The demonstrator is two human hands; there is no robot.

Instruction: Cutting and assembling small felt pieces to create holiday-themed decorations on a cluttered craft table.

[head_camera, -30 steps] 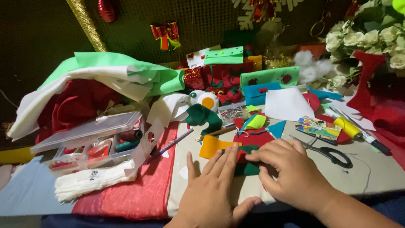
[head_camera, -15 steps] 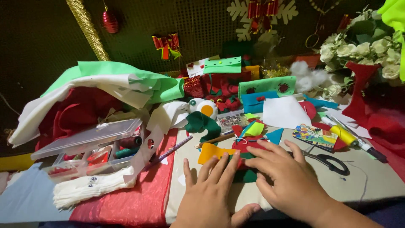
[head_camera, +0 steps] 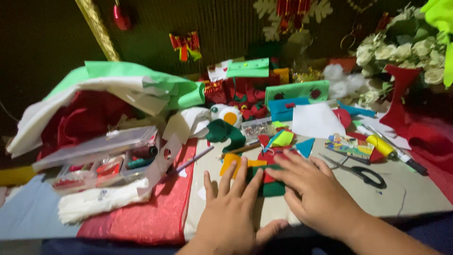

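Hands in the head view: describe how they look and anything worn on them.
Both the left hand and the right hand are bare: no gloves, no rings visible on the fingers, no watch or sleeve on the visible right forearm. Nails look short and unpainted.

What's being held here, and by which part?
Nothing is gripped. Both the left hand and the right hand lie flat, fingers pressing down on the green and red felt pieces on the table.

Scissors (head_camera: 363,172) lie right of felt pieces (head_camera: 269,182), plastic box (head_camera: 101,158) probably left.
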